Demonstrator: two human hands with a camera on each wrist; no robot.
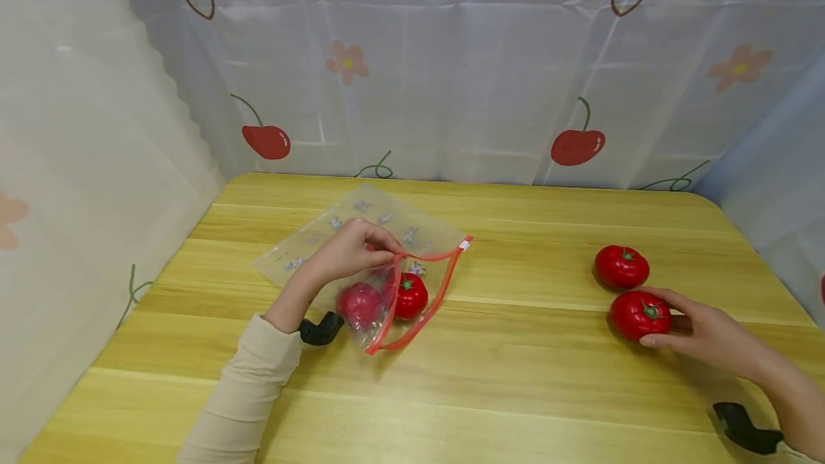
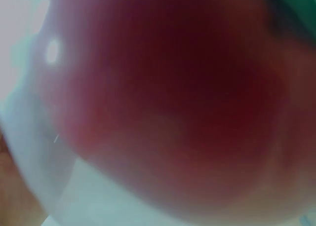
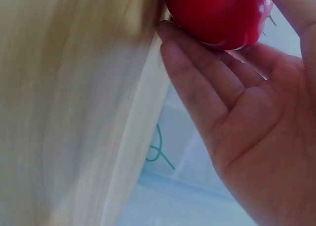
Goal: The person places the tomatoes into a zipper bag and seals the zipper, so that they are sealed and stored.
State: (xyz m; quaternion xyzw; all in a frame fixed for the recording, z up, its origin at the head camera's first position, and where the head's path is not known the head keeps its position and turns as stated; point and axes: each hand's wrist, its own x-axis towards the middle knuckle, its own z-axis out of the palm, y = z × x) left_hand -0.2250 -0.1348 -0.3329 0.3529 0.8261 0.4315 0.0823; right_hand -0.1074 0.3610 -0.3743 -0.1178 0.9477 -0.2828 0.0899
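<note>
My left hand (image 1: 357, 248) pinches the upper edge of a clear zip bag (image 1: 438, 231) with a red slider rim, its mouth spread toward the right. Inside the bag a tomato (image 1: 411, 296) shows at the mouth, and another tomato (image 1: 359, 305) shows through the plastic. A blurred red tomato (image 2: 163, 102) behind plastic fills the left wrist view. At the right, my right hand (image 1: 709, 331) grips a tomato (image 1: 638, 315) between thumb and fingers; the right wrist view has this tomato (image 3: 217, 14) against the fingers (image 3: 197, 83).
One more tomato (image 1: 621, 267) sits just behind the gripped one. A wooden table (image 1: 515, 378) carries everything, with a printed curtain (image 1: 451, 92) along its back edge. Dark wrist mounts (image 1: 748, 429) sit by both wrists.
</note>
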